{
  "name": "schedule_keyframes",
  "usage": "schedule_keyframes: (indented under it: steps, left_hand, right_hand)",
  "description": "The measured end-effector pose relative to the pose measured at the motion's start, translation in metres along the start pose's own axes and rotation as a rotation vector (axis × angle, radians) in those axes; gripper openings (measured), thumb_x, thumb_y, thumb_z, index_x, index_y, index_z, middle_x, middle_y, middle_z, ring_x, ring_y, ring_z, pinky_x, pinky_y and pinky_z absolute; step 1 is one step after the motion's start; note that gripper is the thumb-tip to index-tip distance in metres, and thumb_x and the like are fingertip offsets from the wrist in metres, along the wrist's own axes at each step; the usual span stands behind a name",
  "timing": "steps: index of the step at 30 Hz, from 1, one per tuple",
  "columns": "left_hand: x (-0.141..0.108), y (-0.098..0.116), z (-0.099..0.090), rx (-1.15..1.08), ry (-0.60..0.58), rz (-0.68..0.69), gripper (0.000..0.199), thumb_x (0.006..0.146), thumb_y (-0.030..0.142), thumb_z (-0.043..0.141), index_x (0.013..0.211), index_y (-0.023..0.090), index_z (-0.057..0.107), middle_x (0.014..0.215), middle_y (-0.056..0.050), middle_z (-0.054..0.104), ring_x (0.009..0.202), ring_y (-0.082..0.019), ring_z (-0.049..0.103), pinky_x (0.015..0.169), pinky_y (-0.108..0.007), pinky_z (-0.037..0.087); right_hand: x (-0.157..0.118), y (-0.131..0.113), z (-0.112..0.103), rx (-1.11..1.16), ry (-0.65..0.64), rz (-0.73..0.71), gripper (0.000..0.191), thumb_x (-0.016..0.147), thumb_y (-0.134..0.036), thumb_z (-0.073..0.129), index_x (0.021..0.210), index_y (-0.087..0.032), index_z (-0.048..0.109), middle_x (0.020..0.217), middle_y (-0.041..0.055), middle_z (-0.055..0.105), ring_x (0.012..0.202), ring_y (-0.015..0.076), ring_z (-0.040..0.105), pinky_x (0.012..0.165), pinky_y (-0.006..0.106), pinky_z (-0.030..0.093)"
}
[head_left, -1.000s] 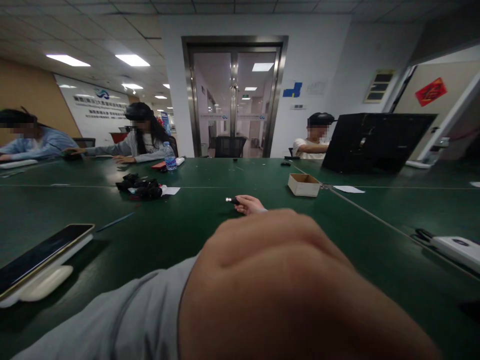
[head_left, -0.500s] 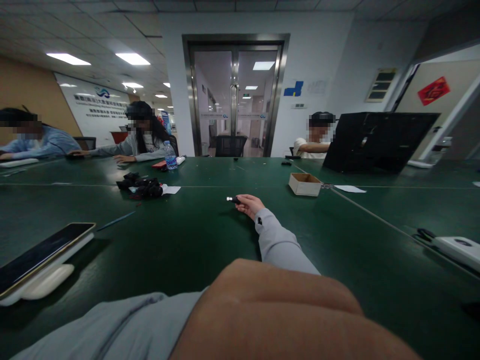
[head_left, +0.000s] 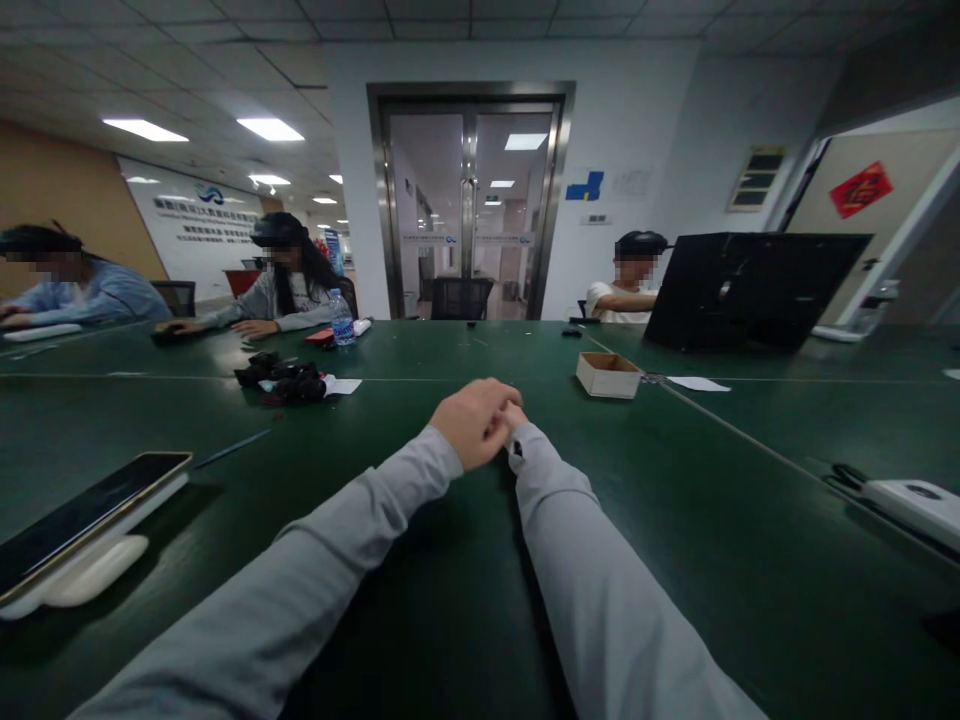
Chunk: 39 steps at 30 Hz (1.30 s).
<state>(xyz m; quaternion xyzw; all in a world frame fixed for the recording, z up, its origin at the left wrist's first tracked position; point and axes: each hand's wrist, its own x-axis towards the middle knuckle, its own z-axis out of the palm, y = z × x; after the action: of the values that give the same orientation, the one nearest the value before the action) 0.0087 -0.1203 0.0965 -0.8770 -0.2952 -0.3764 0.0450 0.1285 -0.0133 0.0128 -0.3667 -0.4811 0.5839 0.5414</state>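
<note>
My left hand [head_left: 472, 422] reaches over my right hand near the middle of the green table [head_left: 420, 620]. Its back faces me, and its curled fingers lie over the fingers of the other hand. Of my right hand [head_left: 514, 415] only a small part by the wrist shows. The fingertips of both hands are hidden, and so is whatever lies between them. Both forearms are in grey sleeves and stretch forward over the tabletop.
Left: a phone [head_left: 97, 510] on a white object, black bundled items [head_left: 289, 378], a bottle [head_left: 342, 318]. Right: an open box [head_left: 607, 375], a paper [head_left: 699, 383], a white device [head_left: 915, 505], a large black case [head_left: 757, 290]. Several people sit beyond.
My left hand has moved from close to the camera forward onto my right hand. The small dark item with a shiny tip, seen earlier in my right hand, is now covered.
</note>
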Motion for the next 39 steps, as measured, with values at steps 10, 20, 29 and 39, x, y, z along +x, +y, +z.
schedule_keyframes:
  steps: [10,20,29,39]
  left_hand:
    - [-0.012,-0.112,0.07,-0.158,-0.015,-1.06,0.034,0.082,0.045,0.031,0.086,0.023,0.057,0.064,-0.003,0.059,0.067,-0.017,0.056,0.067,-0.028,0.041]
    - [-0.025,-0.126,0.085,-0.546,0.188,-0.882,0.021,0.074,0.027,0.05,0.092,0.018,0.056,0.063,0.001,0.057,0.054,-0.009,0.053,0.052,-0.019,0.04]
    - [-0.024,-0.127,0.087,-0.57,0.205,-0.913,0.019,0.071,0.023,0.049,0.088,0.018,0.058,0.061,0.002,0.056,0.05,-0.008,0.049,0.05,-0.019,0.039]
    - [-0.023,-0.125,0.085,-0.651,0.172,-0.876,0.022,0.068,0.02,0.05,0.089,0.017,0.057,0.052,0.003,0.051,0.05,-0.009,0.05,0.049,-0.018,0.039]
  right_hand:
    - [0.0,-0.002,0.004,0.113,0.022,0.103,0.015,0.071,0.002,0.059,0.079,-0.01,0.059,0.055,0.0026,0.059,0.047,0.0111,0.058,0.044,0.018,0.049]
    - [0.0,-0.001,0.004,0.098,0.018,0.103,0.013,0.071,0.0,0.06,0.078,-0.01,0.059,0.053,0.0025,0.058,0.045,0.0109,0.057,0.042,0.018,0.048]
    - [0.001,0.0,0.004,0.091,-0.014,0.102,0.014,0.071,0.001,0.06,0.079,-0.01,0.059,0.052,0.002,0.058,0.044,0.0106,0.057,0.042,0.017,0.048]
    - [-0.002,-0.002,0.004,0.08,-0.044,0.098,0.014,0.07,0.0,0.061,0.079,-0.011,0.059,0.054,0.0018,0.059,0.045,0.0103,0.057,0.042,0.017,0.048]
